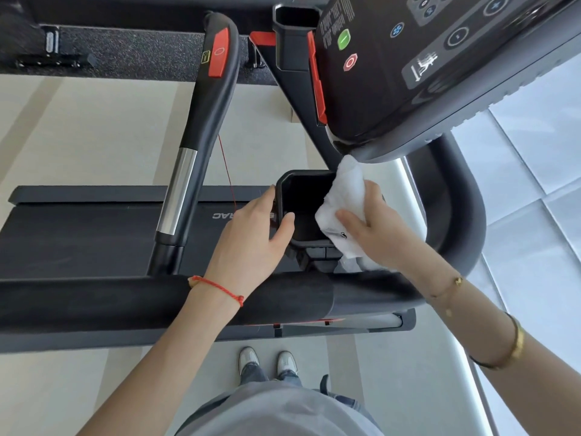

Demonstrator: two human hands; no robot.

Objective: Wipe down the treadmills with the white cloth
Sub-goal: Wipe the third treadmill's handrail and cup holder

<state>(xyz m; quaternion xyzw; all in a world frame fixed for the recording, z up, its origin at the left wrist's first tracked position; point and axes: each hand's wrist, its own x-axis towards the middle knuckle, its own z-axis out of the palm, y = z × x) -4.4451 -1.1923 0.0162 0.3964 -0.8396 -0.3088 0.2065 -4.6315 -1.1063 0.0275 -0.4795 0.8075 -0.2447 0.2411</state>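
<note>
A black treadmill fills the view, its padded side rail [125, 297] running across in front of me. A black cup holder [303, 212] sits just beyond the rail. My left hand [251, 240] grips the holder's left rim, thumb over the edge. My right hand [374, 234] presses the folded white cloth [345, 190] against the holder's right rim, just under the console's lower edge. Part of the cloth hangs down behind my right hand.
The console [440, 67] with green and red buttons juts out overhead at upper right. A handlebar [201, 127] with a red button and chrome section slants down at centre left. The running belt [78, 237] lies at left. My shoes [267, 363] stand on pale floor.
</note>
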